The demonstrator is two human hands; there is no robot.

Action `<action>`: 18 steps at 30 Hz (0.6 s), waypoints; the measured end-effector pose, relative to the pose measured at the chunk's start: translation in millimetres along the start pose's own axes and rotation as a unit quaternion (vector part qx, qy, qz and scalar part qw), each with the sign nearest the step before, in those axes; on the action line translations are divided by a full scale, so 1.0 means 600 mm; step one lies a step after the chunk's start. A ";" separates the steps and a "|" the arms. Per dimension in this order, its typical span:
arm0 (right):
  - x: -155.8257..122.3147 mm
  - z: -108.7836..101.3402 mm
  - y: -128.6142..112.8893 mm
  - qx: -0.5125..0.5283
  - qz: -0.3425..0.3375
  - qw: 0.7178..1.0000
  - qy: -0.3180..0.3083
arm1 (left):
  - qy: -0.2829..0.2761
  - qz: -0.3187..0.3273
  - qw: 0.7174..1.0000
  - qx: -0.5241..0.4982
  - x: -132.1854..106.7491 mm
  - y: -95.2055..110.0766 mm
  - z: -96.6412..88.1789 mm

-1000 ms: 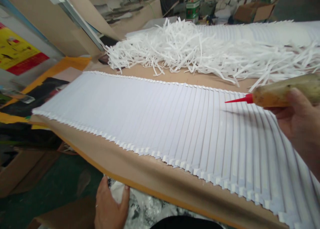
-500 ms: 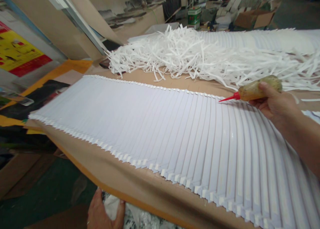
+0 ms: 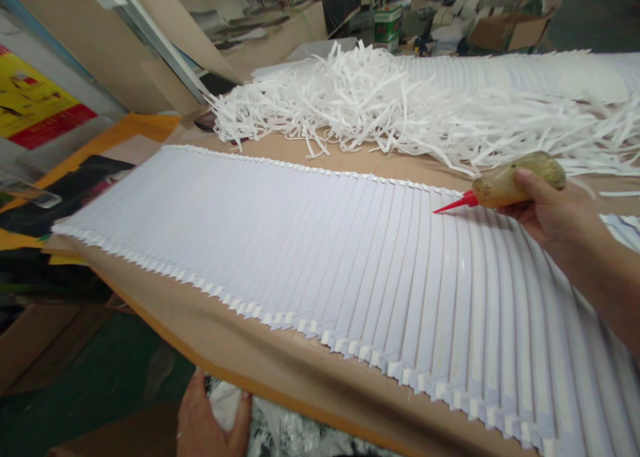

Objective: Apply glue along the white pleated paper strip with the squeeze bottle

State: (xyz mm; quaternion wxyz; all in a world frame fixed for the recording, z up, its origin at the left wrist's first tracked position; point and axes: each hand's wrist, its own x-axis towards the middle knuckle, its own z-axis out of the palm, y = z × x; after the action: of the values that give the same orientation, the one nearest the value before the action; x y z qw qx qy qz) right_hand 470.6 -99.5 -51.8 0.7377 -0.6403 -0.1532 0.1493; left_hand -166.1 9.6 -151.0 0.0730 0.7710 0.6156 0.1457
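Observation:
My right hand [image 3: 555,210] is wrapped round a glue bottle [image 3: 520,179], a cloudy yellowish squeeze bottle with a red pointed nozzle. It is tilted, its tip pointing left and down, close over a strip near the far edge of the overlapped white paper strips [image 3: 320,244]. Whether the tip touches the paper I cannot tell. Wet shiny lines show on some strips to its right. Low at the table's near edge is my left hand [image 3: 207,417], thumb and fingers apart, with crumpled clear plastic [image 3: 280,430] beside and between them. Some of its fingertips are hidden.
Brown board [image 3: 170,310] covers the table. Behind the strips lies a heap of loose white paper strips [image 3: 350,104], with another row of strips [image 3: 525,74] beyond it. Farther back stand a green tin [image 3: 387,27] and a cardboard box [image 3: 507,32].
The nozzle tip has moved slightly left and nearer to me along a strip, the bottle still in my right hand. The whole view has shifted a little; my left hand stays by the table edge.

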 end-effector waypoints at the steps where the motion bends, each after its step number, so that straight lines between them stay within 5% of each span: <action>1: -0.008 -0.002 -0.002 -0.009 -0.001 1.000 -0.006 | 0.000 0.000 1.000 -0.001 0.000 0.001 0.000; 18: -0.215 -0.016 -0.036 -0.022 0.013 0.999 0.042 | 0.012 0.012 1.000 -0.025 -0.007 0.018 -0.006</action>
State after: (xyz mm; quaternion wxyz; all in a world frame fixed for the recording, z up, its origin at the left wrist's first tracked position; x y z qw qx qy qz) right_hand 358.0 -165.0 -36.3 0.7271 -0.6641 -0.1171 0.1289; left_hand -158.3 3.0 -145.2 0.0827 0.7743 0.6037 0.1709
